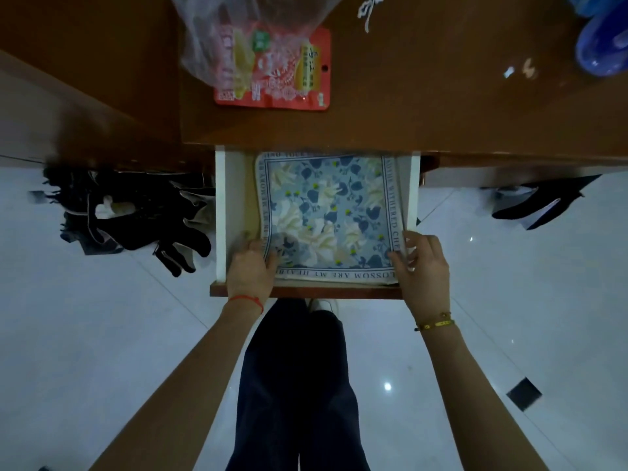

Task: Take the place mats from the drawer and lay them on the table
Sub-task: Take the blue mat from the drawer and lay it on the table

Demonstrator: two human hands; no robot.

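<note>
I am watching the left hand (249, 266) and right hand (421, 266) pinching the near corners of the floral place mats (328, 212) in the drawer (220, 212); the stack looks soft, light, likely to sag.

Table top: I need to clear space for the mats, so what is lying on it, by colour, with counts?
Red: 1, flat red snack packet partly under the bag
Clear: 1, crumpled clear plastic bag
White: 1, knotted white cord
Blue: 1, shiny blue plastic object at the right edge
Total: 4
</note>
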